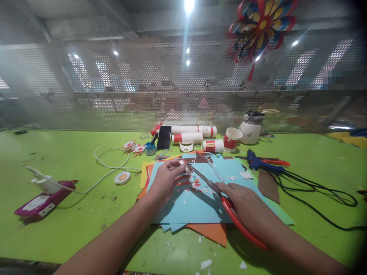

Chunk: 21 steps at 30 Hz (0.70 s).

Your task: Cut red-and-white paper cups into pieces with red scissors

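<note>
Now left hand (169, 173) pinches small white piece (187, 168) above blue paper (183, 208); right hand (242, 198) wraps round red scissors (226, 204), blades parted, one tip beside piece, contact unclear. Glue gun (263, 165) off paper's right edge; cup (230, 144) near green surface's (94, 225) far edge, power strip (56, 199) toward left edge.

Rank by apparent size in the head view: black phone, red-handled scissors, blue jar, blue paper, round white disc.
1. Blue paper
2. Red-handled scissors
3. Black phone
4. Blue jar and round white disc: too alike to rank
</note>
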Tool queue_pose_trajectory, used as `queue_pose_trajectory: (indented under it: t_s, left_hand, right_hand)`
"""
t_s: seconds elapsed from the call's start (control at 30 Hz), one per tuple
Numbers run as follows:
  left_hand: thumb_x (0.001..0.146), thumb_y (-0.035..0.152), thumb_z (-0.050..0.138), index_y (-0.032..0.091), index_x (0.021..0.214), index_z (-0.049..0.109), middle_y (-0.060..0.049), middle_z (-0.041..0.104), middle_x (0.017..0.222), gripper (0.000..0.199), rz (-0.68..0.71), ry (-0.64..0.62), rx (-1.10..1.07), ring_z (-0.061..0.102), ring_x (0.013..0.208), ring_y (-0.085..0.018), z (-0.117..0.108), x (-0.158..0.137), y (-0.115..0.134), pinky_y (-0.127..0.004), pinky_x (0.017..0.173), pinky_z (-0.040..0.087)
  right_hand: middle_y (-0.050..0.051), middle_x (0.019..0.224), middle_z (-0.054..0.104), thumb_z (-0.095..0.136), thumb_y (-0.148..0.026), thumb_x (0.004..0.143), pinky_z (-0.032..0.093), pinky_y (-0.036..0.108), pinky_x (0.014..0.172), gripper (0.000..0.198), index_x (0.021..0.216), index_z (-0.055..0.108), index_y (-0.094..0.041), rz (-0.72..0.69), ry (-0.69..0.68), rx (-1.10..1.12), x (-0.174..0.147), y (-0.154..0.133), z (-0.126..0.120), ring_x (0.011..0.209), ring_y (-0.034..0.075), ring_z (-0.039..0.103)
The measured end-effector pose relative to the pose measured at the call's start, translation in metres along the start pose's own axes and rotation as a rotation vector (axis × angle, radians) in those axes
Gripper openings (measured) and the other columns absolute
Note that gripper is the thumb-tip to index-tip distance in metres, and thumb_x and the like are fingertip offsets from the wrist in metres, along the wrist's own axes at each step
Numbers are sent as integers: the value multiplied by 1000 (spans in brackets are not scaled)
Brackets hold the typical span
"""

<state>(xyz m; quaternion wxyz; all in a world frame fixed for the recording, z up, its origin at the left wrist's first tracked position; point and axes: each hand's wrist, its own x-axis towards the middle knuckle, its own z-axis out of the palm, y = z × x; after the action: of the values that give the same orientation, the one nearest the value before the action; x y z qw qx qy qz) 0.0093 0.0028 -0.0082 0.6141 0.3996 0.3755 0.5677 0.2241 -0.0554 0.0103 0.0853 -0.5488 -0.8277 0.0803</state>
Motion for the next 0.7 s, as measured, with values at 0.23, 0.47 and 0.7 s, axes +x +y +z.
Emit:
queue_pose_trajectory:
  t_s: [0.23,0.47,0.7]
  left_hand:
    - [67,30,78,14,82,60,-8,69,80,28,-16,-12,-15,67,71,-18,0,1,0,-38,74,55]
    - [68,28,77,14,83,61,-9,69,85,26,-16,-16,-38,67,72,-18,0,0,1,-38,76,55]
    - [67,27,77,13,89,61,-11,69,85,31,-77,-18,-69,69,69,-22,3,-3,6,-42,71,56]
  right_hand:
    - [12,89,67,41,-10,89,43,35,72,31,112,61,-16,-11,24,24,-2,0,1,84,27,63]
    - [10,91,70,41,-11,88,44,31,73,29,103,64,-19,-34,55,88,-2,-3,-3,86,25,64]
    - [8,83,70,41,-13,89,46,33,71,29,105,64,-22,-36,37,128,-2,-7,-6,82,26,65]
